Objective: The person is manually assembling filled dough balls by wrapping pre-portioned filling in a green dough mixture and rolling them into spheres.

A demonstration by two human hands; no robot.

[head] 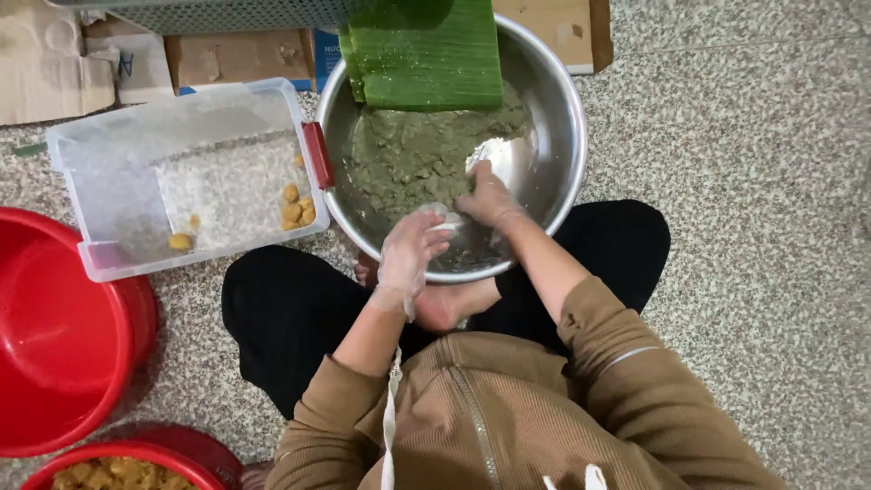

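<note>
Seated cross-legged on a speckled stone floor (726,181), a person in a brown zip jacket (508,417) works both gloved hands inside a wide steel bowl (567,118) set just past the knees. The right hand (488,195) presses down at the near edge of a mass of greenish dough (408,159), fingers curled into it; the left hand (410,245) hangs over the bowl's near rim, fingers loosely bent around a small pale lump, though the exact grip cannot be made out. Folded green banana leaves (426,54) lie across the bowl's far side, overlapping the dough. To the left, touching the bowl, stands a clear plastic tub (118,181) with a red latch holding a few yellow-brown filling balls (295,209). Two red basins (63,336) sit at the near left.
</note>
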